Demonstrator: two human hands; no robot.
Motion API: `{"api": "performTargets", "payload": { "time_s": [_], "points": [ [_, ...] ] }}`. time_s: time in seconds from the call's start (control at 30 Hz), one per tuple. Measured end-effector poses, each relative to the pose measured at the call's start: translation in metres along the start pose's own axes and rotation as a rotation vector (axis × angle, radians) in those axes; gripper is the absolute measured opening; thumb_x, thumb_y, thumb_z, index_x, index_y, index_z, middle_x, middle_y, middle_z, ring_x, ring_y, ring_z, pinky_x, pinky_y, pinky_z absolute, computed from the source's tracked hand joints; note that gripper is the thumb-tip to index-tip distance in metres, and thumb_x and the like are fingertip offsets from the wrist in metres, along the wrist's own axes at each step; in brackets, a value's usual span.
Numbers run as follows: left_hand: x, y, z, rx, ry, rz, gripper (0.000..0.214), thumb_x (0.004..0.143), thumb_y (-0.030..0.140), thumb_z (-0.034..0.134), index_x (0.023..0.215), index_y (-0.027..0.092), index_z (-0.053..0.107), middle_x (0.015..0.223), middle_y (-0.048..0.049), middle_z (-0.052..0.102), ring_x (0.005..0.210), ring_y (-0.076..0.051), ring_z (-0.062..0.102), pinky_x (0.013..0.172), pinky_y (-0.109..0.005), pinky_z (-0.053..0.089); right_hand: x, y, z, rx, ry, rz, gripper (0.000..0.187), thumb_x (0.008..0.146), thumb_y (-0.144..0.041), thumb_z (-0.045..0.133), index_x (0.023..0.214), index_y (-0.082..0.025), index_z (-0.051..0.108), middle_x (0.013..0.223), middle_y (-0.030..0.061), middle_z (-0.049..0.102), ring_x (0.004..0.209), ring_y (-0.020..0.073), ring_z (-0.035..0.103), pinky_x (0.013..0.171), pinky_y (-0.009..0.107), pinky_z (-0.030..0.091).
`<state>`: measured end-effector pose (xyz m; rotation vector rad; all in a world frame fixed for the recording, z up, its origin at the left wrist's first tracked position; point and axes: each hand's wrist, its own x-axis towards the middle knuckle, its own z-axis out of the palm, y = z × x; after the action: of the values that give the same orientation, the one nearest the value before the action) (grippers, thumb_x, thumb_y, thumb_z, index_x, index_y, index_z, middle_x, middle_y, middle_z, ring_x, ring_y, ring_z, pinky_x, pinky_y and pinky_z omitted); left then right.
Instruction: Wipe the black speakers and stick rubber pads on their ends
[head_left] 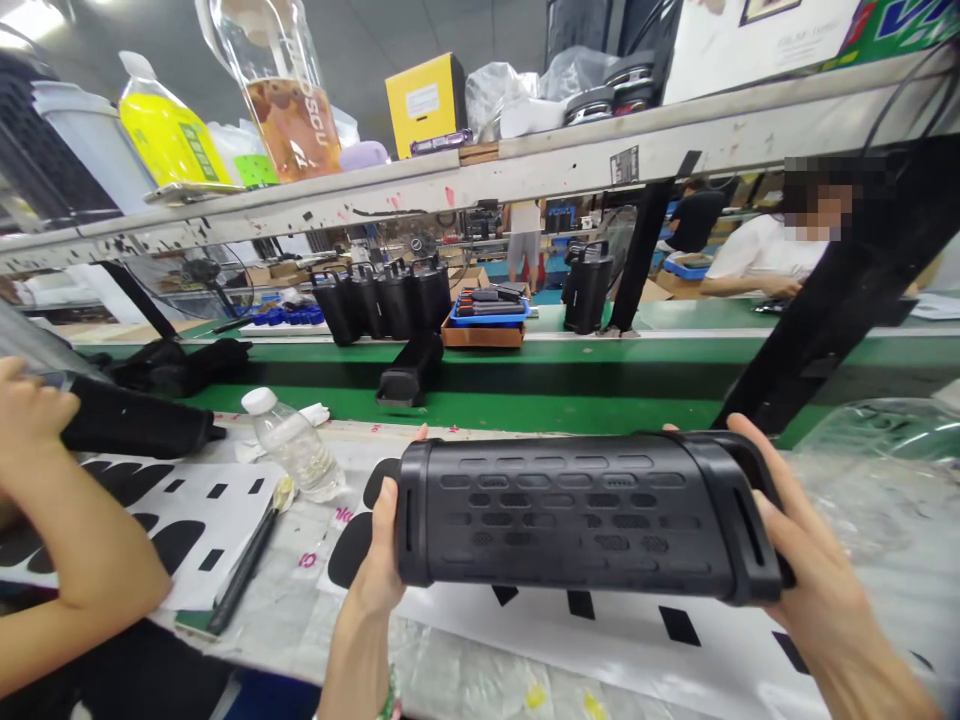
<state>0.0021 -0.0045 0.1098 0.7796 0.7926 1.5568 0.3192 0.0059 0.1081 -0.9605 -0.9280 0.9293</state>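
The left hand (379, 550) and right hand (795, 560) hold the black speaker (577, 515) by its two ends, level between them. Its back is hidden.

Speaker (581, 520) ends hidden by hands; co-worker arm (67, 560) cut off, prob.
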Motion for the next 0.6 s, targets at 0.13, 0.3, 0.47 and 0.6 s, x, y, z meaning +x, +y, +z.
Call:
{"api": "performTargets", "payload": {
  "time_s": [0.13, 0.3, 0.47, 0.6],
  "points": [
    [0.003, 0.003, 0.007, -0.023, 0.025, 0.03, 0.075, 0.079, 0.064, 0.063, 0.143, 0.028, 0.048, 0.122, -0.003, 0.071, 0.132, -0.026, 0.051, 0.113, -0.035, 0.039, 0.007, 0.009, -0.002, 0.013, 0.062, 0.098, 0.086, 0.056, -0.057, 0.083, 0.135, -0.036, 0.055, 0.115, 0.0008, 0.071, 0.1, 0.0217, 0.067, 0.065, 0.022, 0.056],
    [0.014, 0.001, -0.005, -0.078, 0.121, -0.002, 0.064, 0.073, 0.064, 0.067, 0.125, 0.027, 0.065, 0.104, -0.0017, 0.077, 0.123, -0.029, 0.059, 0.107, -0.038, 0.047, -0.002, 0.001, 0.006, -0.072, -0.133, 0.036, 0.068, 0.076, -0.057, 0.071, 0.137, -0.032, 0.053, 0.081, -0.0011, 0.067, 0.067, 0.0152, 0.062, 0.063, 0.025, 0.055],
    [0.019, -0.004, -0.014, -0.091, 0.145, -0.013, 0.062, 0.072, 0.066, 0.066, 0.12, 0.027, 0.068, 0.1, -0.0029, 0.078, 0.122, -0.032, 0.06, 0.106, -0.043, 0.047, -0.005, -0.013, 0.025, -0.038, -0.107, 0.122, 0.056, 0.078, -0.057, 0.069, 0.124, -0.027, 0.058, 0.073, -0.0029, 0.061, 0.05, 0.0098, 0.049, 0.045, 0.022, 0.044],
    [0.013, -0.024, -0.031, -0.06, 0.127, 0.128, 0.074, 0.068, 0.071, 0.066, 0.126, 0.027, 0.064, 0.114, -0.0038, 0.075, 0.134, -0.031, 0.048, 0.111, -0.042, 0.042, 0.003, -0.013, 0.037, 0.159, 0.092, 0.423, 0.04, 0.077, -0.051, 0.063, 0.058, -0.019, 0.05, 0.043, -0.0091, 0.027, 0.035, 0.0045, 0.018, 0.031, 0.019, 0.017]
  ]
}}
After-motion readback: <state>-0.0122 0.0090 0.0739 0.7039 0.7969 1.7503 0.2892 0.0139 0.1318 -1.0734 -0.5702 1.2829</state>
